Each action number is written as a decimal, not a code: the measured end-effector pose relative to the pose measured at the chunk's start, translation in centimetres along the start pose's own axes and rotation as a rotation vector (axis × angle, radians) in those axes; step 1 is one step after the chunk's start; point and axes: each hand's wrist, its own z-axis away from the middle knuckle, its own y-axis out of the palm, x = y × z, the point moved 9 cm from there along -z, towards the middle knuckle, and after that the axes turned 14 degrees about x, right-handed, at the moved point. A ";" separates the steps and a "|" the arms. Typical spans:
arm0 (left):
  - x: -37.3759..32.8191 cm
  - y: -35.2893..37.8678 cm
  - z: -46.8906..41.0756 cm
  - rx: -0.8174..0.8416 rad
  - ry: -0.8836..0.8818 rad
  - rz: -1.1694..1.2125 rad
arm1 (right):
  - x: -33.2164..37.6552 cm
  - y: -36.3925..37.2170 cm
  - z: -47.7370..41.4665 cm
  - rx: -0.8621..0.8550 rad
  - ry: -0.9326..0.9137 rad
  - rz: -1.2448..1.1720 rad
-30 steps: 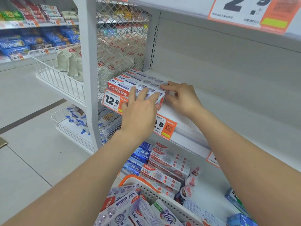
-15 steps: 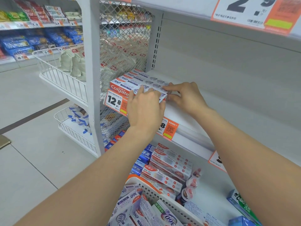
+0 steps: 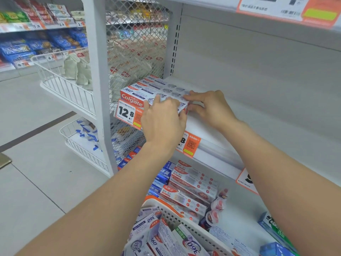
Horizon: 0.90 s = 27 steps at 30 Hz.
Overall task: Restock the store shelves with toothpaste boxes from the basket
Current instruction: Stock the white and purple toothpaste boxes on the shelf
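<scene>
Three rows of red-and-white Colgate toothpaste boxes (image 3: 133, 97) lie at the left end of the white middle shelf (image 3: 208, 130), behind a 12.8 price tag. My left hand (image 3: 163, 121) grips the front box from the front, fingers curled over its top and thumb at its right end. My right hand (image 3: 209, 108) pinches the right ends of the boxes, with the index finger on top and the thumb lower. At the bottom, a white basket (image 3: 186, 221) with an orange rim holds several more toothpaste boxes (image 3: 147, 230).
A white upright post (image 3: 97, 85) and a wire mesh panel (image 3: 136, 52) bound the shelf on the left. The lower shelf carries stacked toothpaste boxes (image 3: 191, 187) and small tubes. Wire baskets (image 3: 60, 84) stick out into the aisle at left. To the right, the middle shelf is bare.
My left hand's fingers, straight on top of the front box a second ago, have curled over it. My right hand stays at the boxes' right end.
</scene>
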 end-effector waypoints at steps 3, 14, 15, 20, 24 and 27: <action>-0.8 0.5 0.2 -0.049 0.075 -0.061 | 1.0 0.0 0.6 0.027 0.015 0.120; -2.0 4.3 8.7 0.475 0.231 -0.043 | 7.8 3.3 23.0 -0.145 0.024 0.116; -2.3 6.0 10.5 0.655 0.287 -0.124 | 7.9 4.3 24.6 -0.099 0.035 0.142; 0.1 14.1 20.4 1.283 0.420 -0.529 | 6.2 13.6 30.7 0.653 0.204 0.205; 4.2 16.7 21.9 1.252 0.313 -0.691 | 4.0 17.9 36.8 1.108 0.310 0.390; 7.0 15.9 21.7 1.092 0.154 -0.752 | 3.7 18.4 38.0 1.056 0.302 0.442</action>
